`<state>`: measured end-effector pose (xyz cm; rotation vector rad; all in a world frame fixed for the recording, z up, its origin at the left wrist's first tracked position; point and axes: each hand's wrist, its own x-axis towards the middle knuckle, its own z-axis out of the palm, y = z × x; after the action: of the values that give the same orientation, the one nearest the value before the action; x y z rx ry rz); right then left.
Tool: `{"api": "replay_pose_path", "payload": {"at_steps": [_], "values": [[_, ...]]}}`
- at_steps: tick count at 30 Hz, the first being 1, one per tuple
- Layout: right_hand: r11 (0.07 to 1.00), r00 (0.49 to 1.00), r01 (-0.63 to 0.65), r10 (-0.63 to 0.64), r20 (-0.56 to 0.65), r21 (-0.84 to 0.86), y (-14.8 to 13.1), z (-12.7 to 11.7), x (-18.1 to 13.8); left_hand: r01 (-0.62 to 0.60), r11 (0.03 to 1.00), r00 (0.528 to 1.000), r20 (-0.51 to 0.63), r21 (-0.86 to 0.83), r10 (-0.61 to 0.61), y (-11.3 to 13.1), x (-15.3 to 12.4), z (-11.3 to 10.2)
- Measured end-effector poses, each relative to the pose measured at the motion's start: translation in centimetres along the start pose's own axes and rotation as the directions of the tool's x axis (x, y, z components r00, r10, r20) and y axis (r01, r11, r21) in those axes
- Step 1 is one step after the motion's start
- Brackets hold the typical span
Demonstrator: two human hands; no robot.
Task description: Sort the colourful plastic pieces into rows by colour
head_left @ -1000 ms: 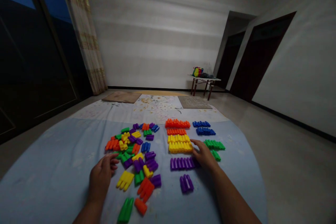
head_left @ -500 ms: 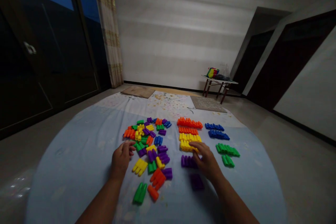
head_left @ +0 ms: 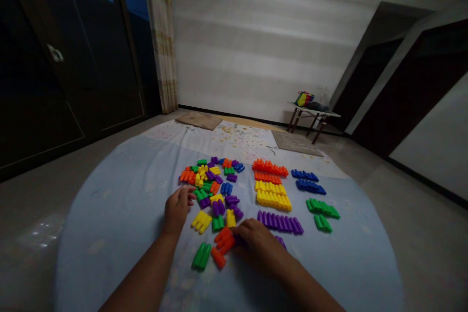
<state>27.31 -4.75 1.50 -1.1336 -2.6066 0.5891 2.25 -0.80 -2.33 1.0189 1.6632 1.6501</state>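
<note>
My right hand (head_left: 258, 246) is closed, its fingers around a purple building block (head_left: 239, 240) that is mostly hidden beneath them. Orange blocks (head_left: 224, 240) lie right at its fingertips. To the left, my left hand (head_left: 178, 208) rests at the edge of a mixed pile, fingers loosely bent and slightly apart with nothing visible in them. Nearest to it are a green block (head_left: 201, 194) and a yellow block (head_left: 201, 222). Past my right hand runs a purple row (head_left: 280, 223), and part of another purple piece (head_left: 281, 242) shows behind the wrist.
Orange rows (head_left: 269, 167), yellow rows (head_left: 273, 200), blue rows (head_left: 310, 186) and green rows (head_left: 323, 208) lie on the right of the cloth-covered table (head_left: 120, 204). Two mats (head_left: 297, 143) lie at its far side. A small side table (head_left: 314, 109) stands beyond, by the wall.
My right hand has moved left and nearer, from the yellow row to the purple block beside the orange ones. My left hand stays beside the pile. The view has shifted slightly.
</note>
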Motion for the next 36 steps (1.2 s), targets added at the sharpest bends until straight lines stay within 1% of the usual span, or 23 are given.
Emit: {"api": "replay_pose_path", "payload": {"at_steps": [2, 4, 7, 10, 15, 21, 23, 26, 29, 32, 34, 36], "values": [[1.000, 1.000, -0.011, 0.011, -0.002, -0.010, 0.0, 0.1, -0.1, -0.001, 1.000, 1.000, 0.001, -0.002, 0.001, 0.1, 0.0, 0.0], [1.000, 1.000, 0.004, -0.005, -0.026, -0.019, -0.3, 0.1, 0.0, 0.000, 1.000, 1.000, 0.004, -0.001, 0.000, 0.1, 0.0, 0.0], [0.996, 0.994, 0.090, -0.090, -0.054, -0.014, -1.0, 0.3, 0.3, 0.001, 1.000, 1.000, 0.009, 0.005, -0.001, 0.1, 0.1, -0.1], [0.988, 0.988, 0.151, -0.151, -0.028, -0.011, -1.2, 0.6, 0.7, 0.004, 1.000, 1.000, 0.000, 0.013, -0.004, 0.0, 0.3, -0.2], [0.990, 0.991, 0.130, -0.132, -0.020, -0.062, -0.9, 0.9, 0.6, -0.004, 0.999, 1.000, -0.002, 0.039, 0.004, -0.1, 0.5, -0.3], [0.987, 0.986, 0.156, -0.158, -0.050, -0.043, -1.2, 0.8, 0.2, -0.002, 0.999, 1.000, -0.002, 0.045, 0.002, -0.4, 0.7, -0.4], [0.991, 0.988, 0.126, -0.129, -0.081, -0.036, -1.2, 0.7, 0.1, -0.005, 0.999, 1.000, -0.007, 0.049, 0.005, -0.2, 0.6, -0.4], [0.999, 0.987, 0.026, -0.031, -0.157, -0.030, -0.9, 0.3, 0.0, -0.002, 0.999, 1.000, -0.014, 0.053, 0.003, 0.2, 0.4, -0.3], [0.997, 0.975, -0.065, 0.056, -0.214, -0.032, -0.1, -0.2, -0.2, 0.007, 0.999, 1.000, -0.011, 0.043, -0.007, 0.3, 0.3, -0.2], [0.986, 0.957, -0.151, 0.128, -0.261, -0.070, 1.0, -0.6, -0.1, 0.020, 0.999, 1.000, -0.015, 0.044, -0.019, 0.0, 0.3, -0.2], [0.970, 0.947, -0.215, 0.180, -0.268, -0.109, 1.6, -0.7, 0.1, 0.026, 0.998, 1.000, -0.013, 0.050, -0.025, -0.2, 0.4, -0.2], [0.958, 0.951, -0.251, 0.216, -0.222, -0.139, 2.0, -0.7, 0.3, 0.025, 0.998, 1.000, -0.004, 0.050, -0.025, -0.2, 0.4, -0.3]]}}
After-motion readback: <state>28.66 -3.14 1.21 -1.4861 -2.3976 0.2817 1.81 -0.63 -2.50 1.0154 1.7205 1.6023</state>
